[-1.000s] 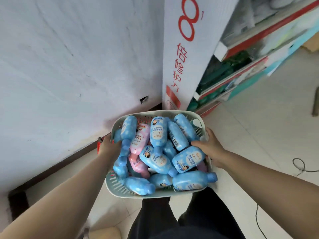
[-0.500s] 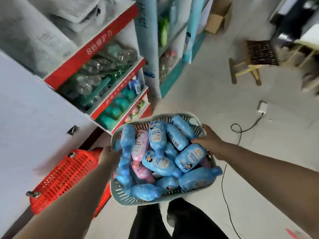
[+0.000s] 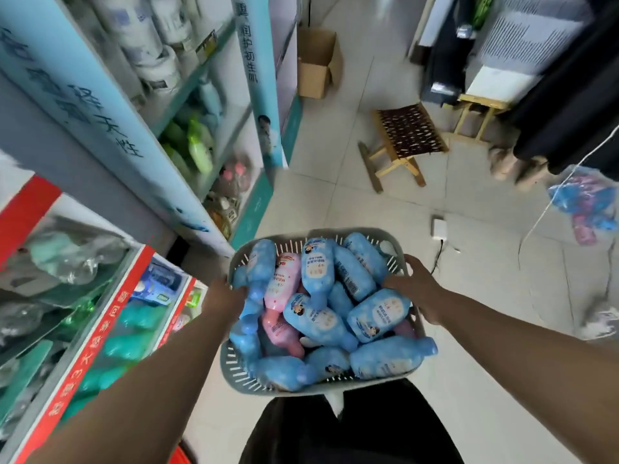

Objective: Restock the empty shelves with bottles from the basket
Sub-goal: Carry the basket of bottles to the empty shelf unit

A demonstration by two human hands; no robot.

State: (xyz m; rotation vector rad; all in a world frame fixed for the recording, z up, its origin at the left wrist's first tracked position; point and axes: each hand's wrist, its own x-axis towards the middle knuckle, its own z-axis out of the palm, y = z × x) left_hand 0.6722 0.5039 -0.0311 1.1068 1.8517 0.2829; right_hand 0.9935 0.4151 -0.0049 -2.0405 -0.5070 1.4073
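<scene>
Tiled aisle floor [image 3: 335,202] stretched ahead. Left grip [image 3: 222,298] and right grip [image 3: 415,289] each clasped the basket [image 3: 241,380] by its rim, bottles [image 3: 317,266] heaped between them. Carrying seemed the step; next called for finding empty space on the shelves [image 3: 187,105] beyond the left grip.

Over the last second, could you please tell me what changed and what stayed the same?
The view swung from a blank wall to the aisle; a wooden stool and cardboard box appeared. Nothing taken or released: the left hand and right hand still grip the basket, bottles piled inside.
</scene>
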